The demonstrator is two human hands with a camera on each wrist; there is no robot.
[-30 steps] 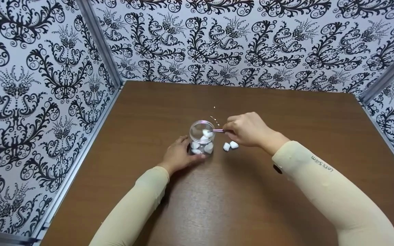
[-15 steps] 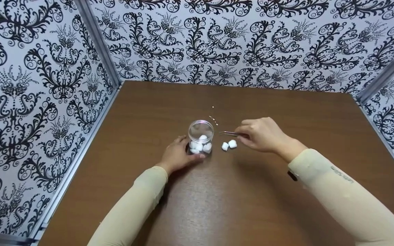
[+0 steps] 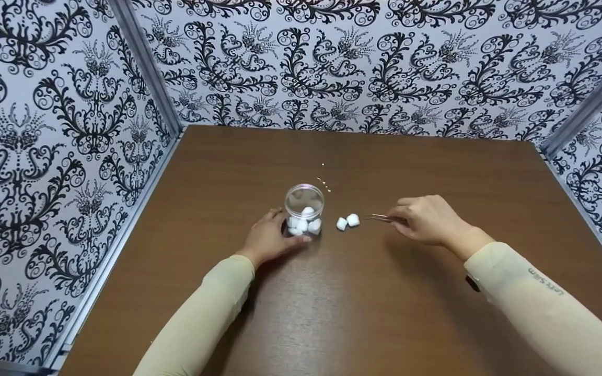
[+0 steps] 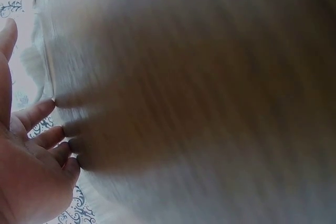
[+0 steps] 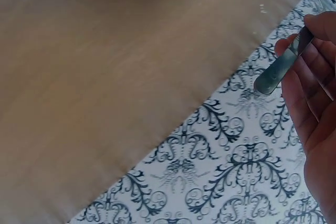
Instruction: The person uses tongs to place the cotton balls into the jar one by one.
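My left hand [image 3: 269, 237] holds a clear, open-topped jar [image 3: 305, 215] at its lower side, thumb in front and fingers behind. Several white cotton balls [image 3: 301, 225] lie inside the jar. In the left wrist view the left hand's fingertips [image 4: 64, 129] touch the table, with part of the jar [image 4: 48, 51] between thumb and index finger. My right hand [image 3: 429, 219] pinches metal tweezers [image 3: 382, 218], whose tips point left and hold nothing. Two cotton balls [image 3: 352, 220] sit side by side on the table, between jar and tweezers. The right wrist view shows the tweezers' rounded end [image 5: 270, 80].
Behind the jar, tiny light specks [image 3: 324, 183] lie in a short row on the brown wooden table [image 3: 249, 162]. Patterned black-and-white walls [image 3: 343, 68] with grey metal posts [image 3: 149, 68] enclose the table at the back and sides.
The tweezers released a cotton ball into the jar. My right hand then moved right and nearer, level with the two loose cotton balls. My left hand stays at the jar.
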